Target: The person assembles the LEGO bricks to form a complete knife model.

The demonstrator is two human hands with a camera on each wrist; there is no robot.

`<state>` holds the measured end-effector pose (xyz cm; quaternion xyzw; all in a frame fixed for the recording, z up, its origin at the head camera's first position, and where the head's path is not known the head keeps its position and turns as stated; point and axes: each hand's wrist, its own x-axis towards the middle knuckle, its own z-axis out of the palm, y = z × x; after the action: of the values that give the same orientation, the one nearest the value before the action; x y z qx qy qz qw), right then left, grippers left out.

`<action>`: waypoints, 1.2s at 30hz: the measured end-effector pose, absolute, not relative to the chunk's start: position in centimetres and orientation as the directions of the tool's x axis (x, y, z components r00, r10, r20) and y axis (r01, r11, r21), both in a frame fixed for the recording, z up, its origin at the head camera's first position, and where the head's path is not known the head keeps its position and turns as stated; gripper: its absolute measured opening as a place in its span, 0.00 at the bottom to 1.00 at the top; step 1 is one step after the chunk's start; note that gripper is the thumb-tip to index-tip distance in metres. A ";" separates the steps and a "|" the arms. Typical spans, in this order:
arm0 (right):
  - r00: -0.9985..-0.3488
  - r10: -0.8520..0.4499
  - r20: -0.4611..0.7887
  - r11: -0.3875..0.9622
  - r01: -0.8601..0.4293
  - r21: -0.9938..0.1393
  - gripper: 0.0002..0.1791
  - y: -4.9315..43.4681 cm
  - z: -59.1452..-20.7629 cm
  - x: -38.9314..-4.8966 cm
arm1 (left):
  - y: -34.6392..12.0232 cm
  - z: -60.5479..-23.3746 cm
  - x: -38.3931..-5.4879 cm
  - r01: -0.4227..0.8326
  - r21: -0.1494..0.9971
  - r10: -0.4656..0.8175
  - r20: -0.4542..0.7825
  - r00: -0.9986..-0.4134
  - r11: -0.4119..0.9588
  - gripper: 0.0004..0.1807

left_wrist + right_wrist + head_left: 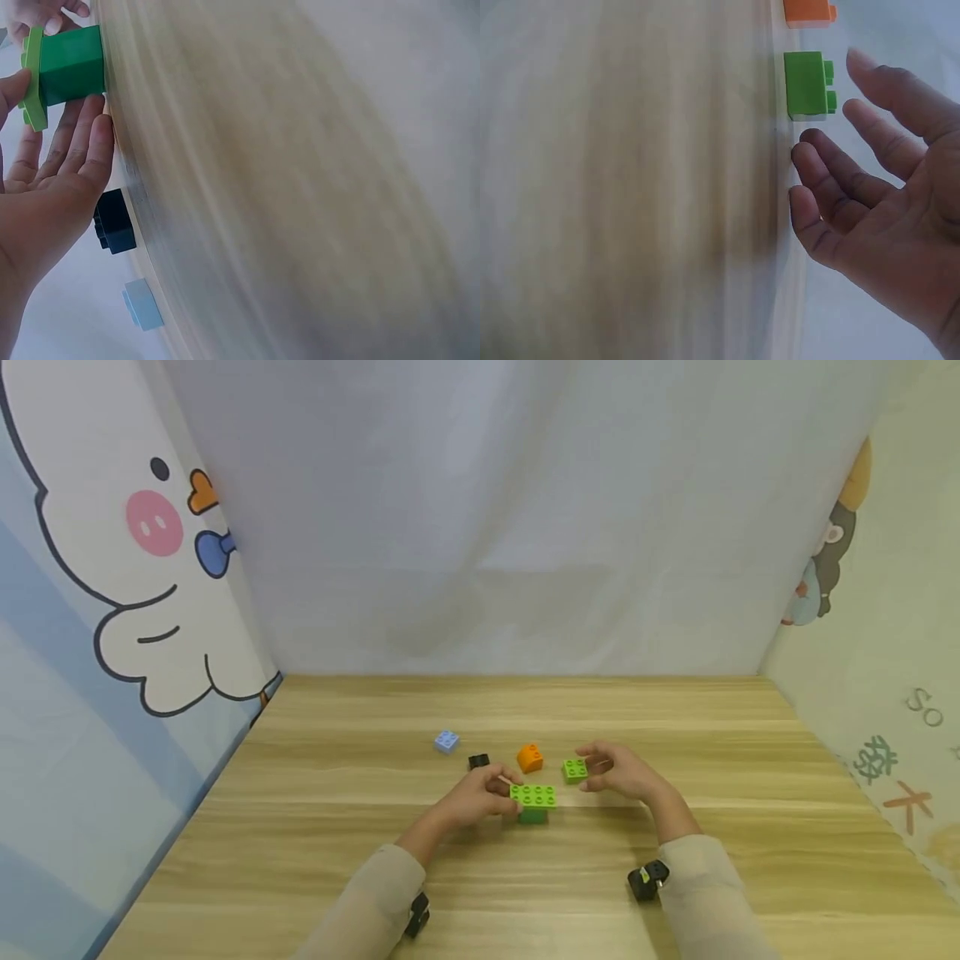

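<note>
In the head view, my left hand (476,795) is at the left end of a long light green brick plate (534,797) with two rows of studs. Beneath it, joined, sits a dark green toy brick (73,64). The left thumb (13,88) lies on the plate in the left wrist view, the other fingers around the stack's far side. My right hand (621,770) is spread beside a small light green brick (575,771) with studs up. Its thumb and fingers reach past that brick in the right wrist view, holding nothing.
An orange brick (530,758) with a curved side stands behind the stack. Beyond the left hand are a black brick (478,762) and a light blue brick (447,742). All rest on a wood-grain table (360,727), with a pale curtain (480,527) at its back edge.
</note>
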<state>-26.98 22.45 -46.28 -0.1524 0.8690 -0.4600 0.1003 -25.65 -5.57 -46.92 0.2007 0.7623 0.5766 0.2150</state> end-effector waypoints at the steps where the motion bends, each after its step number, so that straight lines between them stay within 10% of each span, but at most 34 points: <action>1: -0.935 -0.353 -0.039 0.533 -0.167 -0.830 0.32 22.4 -46.3 -27.1 | -5.5 -46.9 -25.7 0.058 0.966 0.560 -0.097 -0.823 0.253 0.17; 36: -0.952 -0.306 -0.009 0.568 -0.175 -0.804 0.20 21.8 -46.4 -27.8 | -5.4 -47.3 -26.0 0.071 0.961 0.558 -0.095 -0.824 0.269 0.17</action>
<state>-27.77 21.80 -46.43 -0.1362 0.8824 -0.4443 0.0735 -26.01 -5.43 -47.34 0.2052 0.7672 0.5688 0.2141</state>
